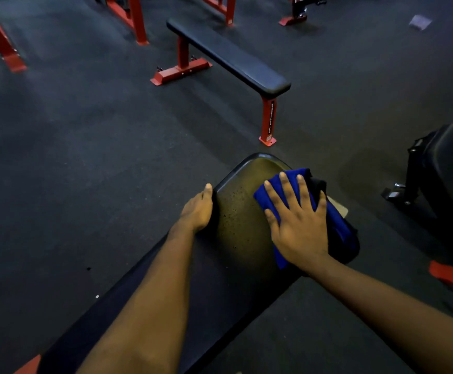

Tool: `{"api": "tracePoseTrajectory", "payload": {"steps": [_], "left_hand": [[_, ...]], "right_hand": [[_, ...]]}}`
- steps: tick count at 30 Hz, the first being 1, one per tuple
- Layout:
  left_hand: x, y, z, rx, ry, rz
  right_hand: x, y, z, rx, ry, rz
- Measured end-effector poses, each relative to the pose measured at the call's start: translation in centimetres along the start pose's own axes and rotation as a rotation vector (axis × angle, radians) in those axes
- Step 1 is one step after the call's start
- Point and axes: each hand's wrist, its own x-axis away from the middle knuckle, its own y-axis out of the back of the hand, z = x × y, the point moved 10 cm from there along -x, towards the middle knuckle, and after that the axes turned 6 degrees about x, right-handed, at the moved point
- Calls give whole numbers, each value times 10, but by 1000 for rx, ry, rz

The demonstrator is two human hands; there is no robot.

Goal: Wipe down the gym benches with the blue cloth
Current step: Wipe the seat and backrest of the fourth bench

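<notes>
- Two hands are in view. The left hand [197,211] grips the left rim of the counter [239,220], with the thumb along the top and the other fingers curled over the side.
- The right hand [298,228] lies flat with its fingers spread apart, pressing down on the cloth.
- One blue cloth [260,197] lies bunched on the right side of the counter near its far end, under the right hand and hanging a little over the right edge.
- There are three padded seats: the counter under the hands, one flat bench [230,56] on red legs well beyond it, and a black bench [446,168] to the right.
- The black bench is cut off by the picture's edge and too dark to read well.
- The left hand's fingers below the rim are hidden.
- A pale tan bit [340,207] shows beside the cloth; I cannot tell what it is.
- Both forearms cover much of the counter's near length.
- Four red frame legs [128,17] stand along the top, all cut off.
- One red foot [452,279] sits at the right edge.
- One pale scrap [419,22] lies blurred on the dark floor [85,157].
</notes>
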Motion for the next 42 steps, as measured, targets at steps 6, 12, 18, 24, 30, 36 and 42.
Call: {"api": "tracePoseTrajectory", "payload": {"steps": [6, 12, 18, 24, 30, 36, 42], "left_hand": [[-7, 8, 15, 17, -8, -27], [10, 29, 83, 68, 90, -121], [23, 29, 77, 48, 63, -128], [31, 31, 80, 56, 31, -52], [24, 27, 83, 71, 37, 10], [17, 26, 91, 85, 63, -19], [22, 28, 87, 65, 24, -52]], "right_hand": [[-86, 8, 44, -9, 101, 20], [-107, 10, 70, 32, 242, 46], [-19, 4, 49, 20, 250, -36], [53, -14, 37, 67, 183, 4], [-4, -8, 71, 57, 154, 16], [-74, -6, 118, 36, 175, 57], [-2, -7, 98, 15, 271, -28]]}}
